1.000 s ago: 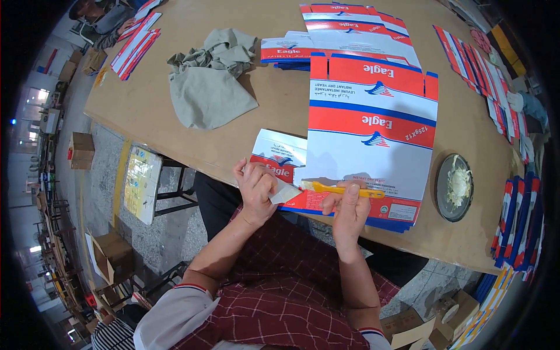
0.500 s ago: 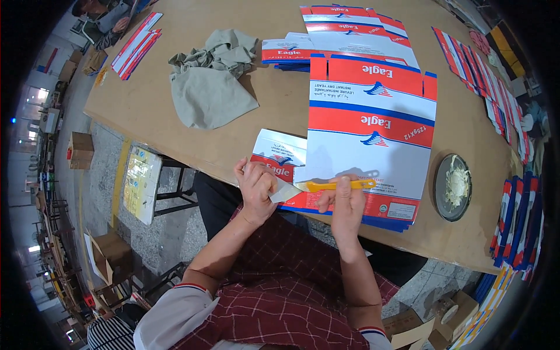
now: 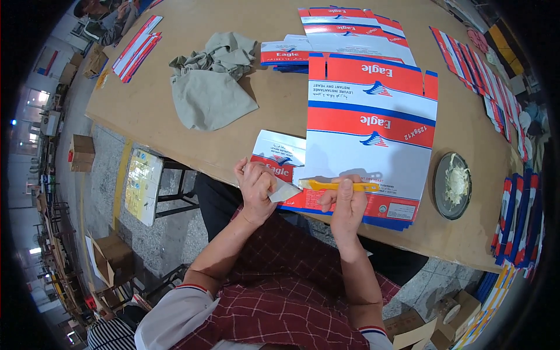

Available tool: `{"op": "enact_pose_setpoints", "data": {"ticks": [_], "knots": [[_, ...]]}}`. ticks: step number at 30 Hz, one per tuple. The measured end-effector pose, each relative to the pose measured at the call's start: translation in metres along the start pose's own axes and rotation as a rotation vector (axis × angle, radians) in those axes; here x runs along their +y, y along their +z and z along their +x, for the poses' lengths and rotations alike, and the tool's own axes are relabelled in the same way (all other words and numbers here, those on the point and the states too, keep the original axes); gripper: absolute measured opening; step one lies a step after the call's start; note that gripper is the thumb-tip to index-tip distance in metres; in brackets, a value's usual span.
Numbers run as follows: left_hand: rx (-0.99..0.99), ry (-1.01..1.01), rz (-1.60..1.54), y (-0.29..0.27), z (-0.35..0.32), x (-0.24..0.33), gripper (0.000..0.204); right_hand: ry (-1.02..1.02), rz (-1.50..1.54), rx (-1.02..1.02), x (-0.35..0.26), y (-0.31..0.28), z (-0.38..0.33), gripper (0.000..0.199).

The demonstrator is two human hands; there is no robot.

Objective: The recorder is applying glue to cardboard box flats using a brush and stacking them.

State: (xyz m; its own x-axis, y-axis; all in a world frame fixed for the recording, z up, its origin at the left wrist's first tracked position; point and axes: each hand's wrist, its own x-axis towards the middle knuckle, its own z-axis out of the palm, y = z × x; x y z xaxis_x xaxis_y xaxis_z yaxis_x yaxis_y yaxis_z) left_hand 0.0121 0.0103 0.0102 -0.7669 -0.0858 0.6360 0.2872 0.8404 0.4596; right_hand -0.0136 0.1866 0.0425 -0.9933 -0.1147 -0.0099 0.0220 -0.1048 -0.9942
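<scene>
On my feed the left hand [image 3: 256, 184] has its fingers curled in close, with no wide gap, pinching a pale, pointed cardboard flap [image 3: 284, 192]; the thumb's exact contact is hidden from me. My right hand [image 3: 349, 204] keeps a narrow grip on a flat brush with a yellow handle [image 3: 368, 187], thumb laid along the top and fingers bent beneath. The brush points leftward, its pale bristles just beside the flap in the left fingers; whether they touch it I cannot tell.

Directly under the brush and beyond the right fingers lies a flat red, white and blue printed carton blank [image 3: 367, 154]. A smaller white-and-red printed panel [image 3: 279, 153] sits just beyond the left fingertips. Well to the right of the right fingers I see a round dark dish [image 3: 441, 201] holding white paste [image 3: 458, 184]. Beyond the left fingers, slightly leftward, a crumpled grey-green cloth [image 3: 213, 99] rests on the brown tabletop [image 3: 277, 108].
</scene>
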Motion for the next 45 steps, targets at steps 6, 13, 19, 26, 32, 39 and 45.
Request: {"op": "enact_pose_setpoints", "data": {"ticks": [6, 13, 19, 26, 32, 39, 45], "knots": [[-0.006, -0.008, 0.001, -0.001, 0.000, -0.001, 0.029, -0.002, 0.010, -0.065, 0.001, -0.003, -0.003, 0.038], [0.000, -0.002, -0.011, -0.001, 0.002, 0.000, 0.029, 0.039, 0.405, 0.016, -0.001, -0.006, 0.002, 0.034], [0.004, -0.004, -0.009, 0.000, 0.002, 0.001, 0.030, 0.006, 0.067, -0.023, 0.004, -0.003, -0.002, 0.039], [-0.001, 0.003, 0.018, -0.001, 0.003, 0.003, 0.031, 0.009, 0.070, -0.078, 0.006, -0.006, -0.002, 0.040], [0.002, -0.009, -0.004, 0.000, 0.002, 0.000, 0.032, 0.010, 0.372, -0.020, 0.001, -0.002, -0.003, 0.033], [-0.105, -0.041, -0.008, -0.001, 0.009, -0.002, 0.029, 0.044, 0.279, -0.092, 0.000, -0.010, -0.002, 0.023], [-0.072, -0.277, -0.243, -0.017, 0.029, 0.021, 0.030, 0.063, 0.771, 0.266, 0.010, -0.020, 0.020, 0.026]]}}
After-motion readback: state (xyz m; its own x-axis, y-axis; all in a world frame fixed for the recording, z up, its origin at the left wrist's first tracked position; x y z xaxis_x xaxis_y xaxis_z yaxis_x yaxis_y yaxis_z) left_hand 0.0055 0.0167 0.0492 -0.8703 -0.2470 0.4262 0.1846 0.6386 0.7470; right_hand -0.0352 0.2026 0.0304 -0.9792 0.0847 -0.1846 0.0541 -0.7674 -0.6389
